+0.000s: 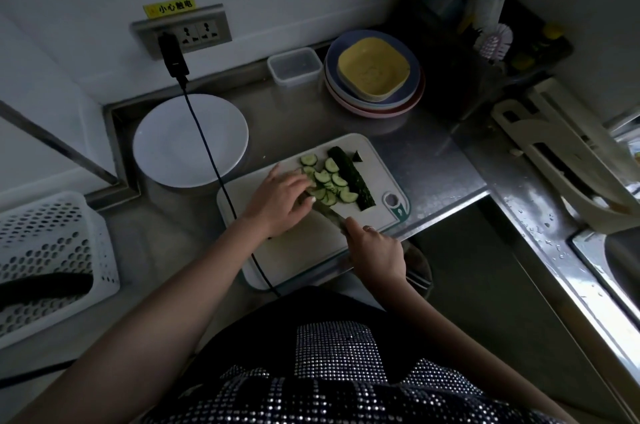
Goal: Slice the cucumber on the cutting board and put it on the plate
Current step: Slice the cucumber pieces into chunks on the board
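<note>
Dark green cucumber half and pale green slices on an off-white cutting board; at 11 o'clock, a plain white plate; at 1 o'clock, a yellow dish tops blue and pink plates; grey steel worktop.

Half-moon cucumber slices beside uncut half on white cutting board; plate bare.

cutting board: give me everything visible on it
The cutting board is a pale rounded rectangle, plastic by its look, with a green-trimmed corner and a hanging hole. It lies flat and skewed on the steel counter, its near end at the counter's edge. On it lie half-moon cucumber slices, an uncut half cucumber and a cut-off end. The left hand rests at the slices; the right hand grips a knife. A black cable crosses it.
</note>
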Available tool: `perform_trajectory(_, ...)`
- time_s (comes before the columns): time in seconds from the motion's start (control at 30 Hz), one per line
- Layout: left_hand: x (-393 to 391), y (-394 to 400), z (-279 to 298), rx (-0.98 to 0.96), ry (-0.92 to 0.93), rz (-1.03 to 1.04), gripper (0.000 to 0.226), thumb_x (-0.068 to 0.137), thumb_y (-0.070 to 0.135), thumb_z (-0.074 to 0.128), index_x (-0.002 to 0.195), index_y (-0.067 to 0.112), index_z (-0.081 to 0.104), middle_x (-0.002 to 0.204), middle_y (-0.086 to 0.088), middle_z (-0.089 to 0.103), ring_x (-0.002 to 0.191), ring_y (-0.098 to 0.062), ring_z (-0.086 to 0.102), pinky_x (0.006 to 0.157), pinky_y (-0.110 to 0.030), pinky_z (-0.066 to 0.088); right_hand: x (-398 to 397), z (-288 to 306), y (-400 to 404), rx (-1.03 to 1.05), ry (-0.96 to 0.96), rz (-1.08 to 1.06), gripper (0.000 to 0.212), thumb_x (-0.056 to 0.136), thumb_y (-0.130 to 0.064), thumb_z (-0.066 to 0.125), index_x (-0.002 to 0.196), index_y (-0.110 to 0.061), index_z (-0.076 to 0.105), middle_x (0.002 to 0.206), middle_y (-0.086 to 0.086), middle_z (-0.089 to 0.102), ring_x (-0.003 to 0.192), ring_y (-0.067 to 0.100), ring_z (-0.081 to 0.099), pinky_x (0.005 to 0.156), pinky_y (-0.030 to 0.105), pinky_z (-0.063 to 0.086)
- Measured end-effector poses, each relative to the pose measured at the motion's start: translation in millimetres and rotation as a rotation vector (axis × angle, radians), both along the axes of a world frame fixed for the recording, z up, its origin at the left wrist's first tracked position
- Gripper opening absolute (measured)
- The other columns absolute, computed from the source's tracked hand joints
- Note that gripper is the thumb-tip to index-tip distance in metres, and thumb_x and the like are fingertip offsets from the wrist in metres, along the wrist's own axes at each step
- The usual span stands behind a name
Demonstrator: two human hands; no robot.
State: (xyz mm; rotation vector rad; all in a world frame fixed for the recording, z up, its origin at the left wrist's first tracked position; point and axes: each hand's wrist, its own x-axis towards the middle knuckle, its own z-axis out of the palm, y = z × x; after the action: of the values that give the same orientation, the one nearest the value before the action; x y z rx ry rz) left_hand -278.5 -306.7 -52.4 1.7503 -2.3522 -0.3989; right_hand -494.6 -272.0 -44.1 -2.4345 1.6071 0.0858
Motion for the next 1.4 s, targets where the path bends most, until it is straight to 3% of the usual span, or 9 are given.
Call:
perform_trajectory(0.07, 6, 11, -5, -0.202, 0.098, 0.091, 0.05, 0.095, 0.033, 0.028, 0.117, 0.003, 0.061, 0.121, -0.012, 0.06, 0.116, -0.027, 0.053, 0.111, -0.04, 0.022, -1, -3, 0, 0.011, -0.032, -0.034, 0.015, 0.1, -0.028, 0.04, 0.112, -0.019, 0.04, 0.085, 0.009, 0.064, 0.071, 0.033, 0.064, 0.058, 0.036, 0.049)
perform_trajectory(0.13, 12, 27, -10, -0.312, 0.176, 0.25, 0.039, 0.094, 0.024, 0.034, 0.114, 0.001, 0.058, 0.112, -0.015, 0.059, 0.104, -0.03, 0.055, 0.095, -0.039, 0.037, 2, -3, 3, 0.043, -0.134, -0.103, 0.016, 0.101, -0.033, 0.037, 0.102, -0.017, 0.039, 0.081, 0.012, 0.063, 0.071, 0.035, 0.063, 0.058, 0.039, 0.05)
perform_trajectory(0.2, 19, 44, -17, -0.366, 0.21, 0.388, 0.032, 0.091, 0.024, 0.039, 0.111, 0.001, 0.053, 0.104, -0.018, 0.056, 0.096, -0.03, 0.05, 0.081, -0.039, 0.04, 9, 0, 5, 0.176, -0.289, -0.207, 0.017, 0.101, -0.033, 0.034, 0.096, -0.017, 0.035, 0.08, 0.016, 0.061, 0.073, 0.038, 0.06, 0.058, 0.041, 0.046)
perform_trajectory(0.27, 22, 59, -28, -0.387, 0.164, 0.349, 0.026, 0.089, 0.027, 0.043, 0.104, 0.006, 0.048, 0.097, -0.016, 0.053, 0.09, -0.029, 0.046, 0.075, -0.038, 0.04, 15, 3, 5, 0.27, -0.362, -0.245, 0.017, 0.101, -0.032, 0.033, 0.093, -0.018, 0.033, 0.08, 0.017, 0.059, 0.074, 0.039, 0.058, 0.059, 0.042, 0.045)
perform_trajectory(0.47, 17, 73, -48, -0.321, -0.026, 0.011, 0.026, 0.077, 0.02, 0.052, 0.1, 0.011, 0.043, 0.099, -0.009, 0.049, 0.091, -0.028, 0.045, 0.073, -0.038, 0.048, 37, 6, 13, 0.322, -0.206, 0.009, 0.019, 0.102, -0.034, 0.035, 0.103, -0.016, 0.037, 0.092, 0.02, 0.063, 0.084, 0.039, 0.061, 0.059, 0.036, 0.038)
perform_trajectory(0.57, 21, 70, -52, -0.327, -0.048, 0.02, 0.032, 0.073, 0.008, 0.058, 0.102, 0.007, 0.044, 0.1, -0.011, 0.047, 0.092, -0.029, 0.043, 0.07, -0.04, 0.053, 41, 3, 14, 0.325, -0.133, 0.102, 0.018, 0.101, -0.03, 0.037, 0.111, -0.015, 0.036, 0.1, 0.02, 0.063, 0.089, 0.04, 0.062, 0.06, 0.036, 0.037)
perform_trajectory(0.7, 20, 73, -51, -0.28, -0.061, 0.015, 0.028, 0.077, 0.011, 0.039, 0.103, 0.005, 0.043, 0.092, -0.018, 0.06, 0.092, -0.029, 0.044, 0.067, -0.037, 0.054, 43, 4, 14, 0.322, -0.097, 0.15, 0.021, 0.102, -0.031, 0.036, 0.114, -0.014, 0.036, 0.104, 0.019, 0.064, 0.091, 0.04, 0.063, 0.061, 0.037, 0.038)
perform_trajectory(1.03, 18, 73, -46, -0.305, -0.053, 0.04, 0.025, 0.075, 0.011, 0.039, 0.099, 0.007, 0.042, 0.086, -0.017, 0.061, 0.091, -0.026, 0.044, 0.063, -0.034, 0.053, 44, 0, 16, 0.303, -0.051, 0.183, 0.023, 0.101, -0.03, 0.037, 0.119, -0.016, 0.034, 0.105, 0.018, 0.064, 0.091, 0.04, 0.063, 0.06, 0.039, 0.042)
perform_trajectory(1.4, 19, 76, -56, -0.328, -0.06, 0.054, 0.028, 0.077, 0.009, 0.04, 0.105, 0.004, 0.045, 0.102, -0.014, 0.05, 0.094, -0.028, 0.045, 0.069, -0.035, 0.053, 46, -5, 16, 0.355, -0.036, 0.121, 0.013, 0.099, -0.016, 0.038, 0.111, -0.015, 0.034, 0.096, 0.018, 0.064, 0.088, 0.037, 0.063, 0.06, 0.038, 0.04)
